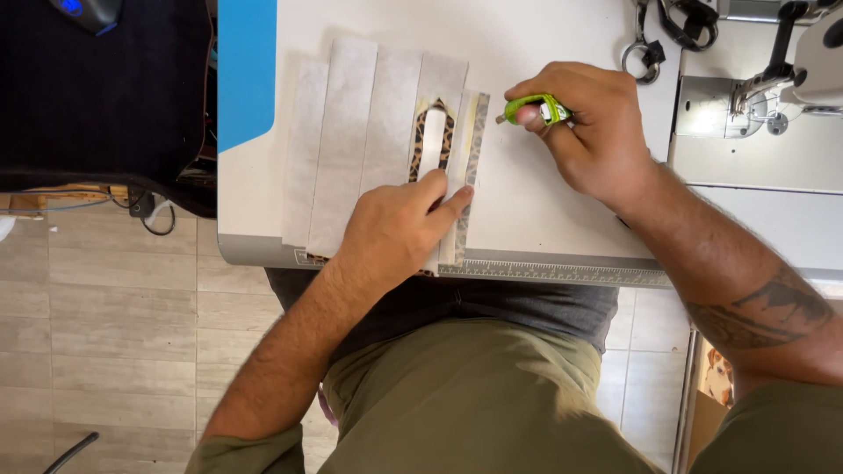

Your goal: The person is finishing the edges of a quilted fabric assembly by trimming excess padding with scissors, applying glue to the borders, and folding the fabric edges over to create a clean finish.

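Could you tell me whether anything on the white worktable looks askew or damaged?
Nothing stands out: the pale fabric strips lie flat side by side, the left hand presses the leopard-print strip, and the right hand holds a small green tool.

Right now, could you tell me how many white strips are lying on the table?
5, side by side: far left, second, third, fourth, and a narrow one under the left hand. More may be hidden beneath.

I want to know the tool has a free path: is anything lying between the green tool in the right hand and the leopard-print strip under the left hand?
Nothing visible: only bare white table separates the green tool from the leopard-print strip.
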